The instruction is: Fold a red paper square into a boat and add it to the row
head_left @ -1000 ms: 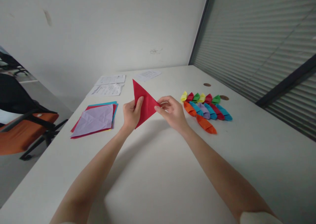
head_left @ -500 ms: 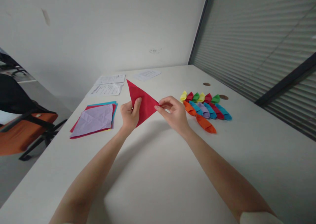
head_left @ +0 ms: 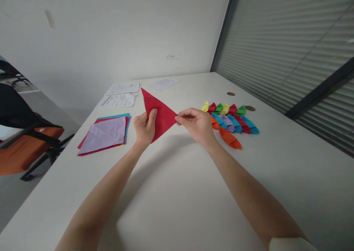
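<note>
A red sheet of paper folded into a triangle (head_left: 163, 118) is held up above the table between my hands. My left hand (head_left: 145, 127) grips its left side, thumb on the near face and fingers curled behind, partly hidden. With thumb and forefinger, my right hand (head_left: 196, 123) pinches the triangle's right corner. Right of that hand lie several folded paper pieces (head_left: 227, 122) in rows, in yellow, red, green, blue, purple and orange. One orange folded piece (head_left: 231, 138) lies nearest me. To the left, a stack of square paper sheets (head_left: 106, 133) has a creased purple one on top.
Printed sheets (head_left: 118, 99) and another printed page (head_left: 165, 83) lie at the back of the white table (head_left: 166, 192). A wall closes the far side, and window blinds (head_left: 290, 51) the right. An orange-seated chair (head_left: 30, 144) stands at the left.
My right thumb and forefinger have closed together at the triangle's right corner, where a gap showed between them before. My left hand keeps its hold with hardly any movement.
</note>
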Available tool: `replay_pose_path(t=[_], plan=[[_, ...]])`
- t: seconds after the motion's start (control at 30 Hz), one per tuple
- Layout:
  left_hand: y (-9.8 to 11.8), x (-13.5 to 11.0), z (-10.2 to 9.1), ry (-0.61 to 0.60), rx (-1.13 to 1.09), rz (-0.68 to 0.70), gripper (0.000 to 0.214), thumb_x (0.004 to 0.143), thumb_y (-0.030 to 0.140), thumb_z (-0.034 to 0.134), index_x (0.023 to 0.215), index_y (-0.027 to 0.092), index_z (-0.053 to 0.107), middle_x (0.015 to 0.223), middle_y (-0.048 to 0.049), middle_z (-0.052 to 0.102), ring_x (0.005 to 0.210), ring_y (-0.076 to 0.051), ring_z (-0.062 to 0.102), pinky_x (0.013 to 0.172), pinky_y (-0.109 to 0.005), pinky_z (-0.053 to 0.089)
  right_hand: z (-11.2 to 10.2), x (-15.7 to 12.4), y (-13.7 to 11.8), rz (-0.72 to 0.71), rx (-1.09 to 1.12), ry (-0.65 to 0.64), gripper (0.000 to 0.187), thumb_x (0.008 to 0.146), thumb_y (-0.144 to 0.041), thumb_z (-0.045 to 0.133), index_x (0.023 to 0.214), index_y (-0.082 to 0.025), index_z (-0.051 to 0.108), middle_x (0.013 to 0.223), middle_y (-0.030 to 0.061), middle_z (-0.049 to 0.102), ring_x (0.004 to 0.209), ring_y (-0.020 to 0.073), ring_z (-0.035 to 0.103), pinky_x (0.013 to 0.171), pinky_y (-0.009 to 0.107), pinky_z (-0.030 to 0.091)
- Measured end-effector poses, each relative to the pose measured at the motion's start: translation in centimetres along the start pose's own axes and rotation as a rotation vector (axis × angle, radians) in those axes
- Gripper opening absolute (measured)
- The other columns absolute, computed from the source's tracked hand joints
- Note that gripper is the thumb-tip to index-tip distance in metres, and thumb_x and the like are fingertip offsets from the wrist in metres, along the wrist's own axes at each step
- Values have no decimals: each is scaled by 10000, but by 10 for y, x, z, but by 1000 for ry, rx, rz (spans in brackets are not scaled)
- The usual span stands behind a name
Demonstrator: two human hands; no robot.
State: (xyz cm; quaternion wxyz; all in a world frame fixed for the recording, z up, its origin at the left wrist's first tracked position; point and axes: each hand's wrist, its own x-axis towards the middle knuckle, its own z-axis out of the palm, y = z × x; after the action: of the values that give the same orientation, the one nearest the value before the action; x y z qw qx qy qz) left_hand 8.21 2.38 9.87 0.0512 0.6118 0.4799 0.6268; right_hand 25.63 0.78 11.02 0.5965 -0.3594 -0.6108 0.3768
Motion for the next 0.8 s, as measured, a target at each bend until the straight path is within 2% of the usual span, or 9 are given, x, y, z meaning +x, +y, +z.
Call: replay_pose_path(t=[0.2,0.43,0.53,0.63,0.8], plan=[[1,-1,1,25,-15,-2,567,891,534,480,522,199,209,500,32,181,476,-86,175,454,-294,132,8,-2,4,-16,62,100,288,683,-421,801,756,-197,635,671,-6,671,604,132,641,623,298,565],[5,0,2,37,-1,-29,569,893,552,475,541,201,198,504,29,181,489,-91,181,462,-298,127,10,-1,4,-57,108,172,374,715,-375,771,965,-259,519,717,-53,656,611,125,646,649,302,561],[6,-1,3,46,2,-34,567,899,552,470,542,201,204,501,29,184,485,-91,190,463,-298,131,14,-2,8,-87,120,204,341,739,-401,749,956,-251,534,732,-39,658,643,125,643,687,306,557],[5,-2,4,69,3,-44,560,912,551,450,541,201,218,495,30,199,481,-91,205,464,-298,140,21,-4,11,-30,165,197,371,705,-448,770,947,-236,587,757,-20,659,682,128,634,671,290,544],[0,-4,7,63,-17,-25,562,917,540,454,536,203,217,483,36,206,470,-88,202,460,-295,151,25,-6,15,136,148,115,324,701,-486,767,698,-183,651,600,-8,617,549,107,536,531,254,442]])
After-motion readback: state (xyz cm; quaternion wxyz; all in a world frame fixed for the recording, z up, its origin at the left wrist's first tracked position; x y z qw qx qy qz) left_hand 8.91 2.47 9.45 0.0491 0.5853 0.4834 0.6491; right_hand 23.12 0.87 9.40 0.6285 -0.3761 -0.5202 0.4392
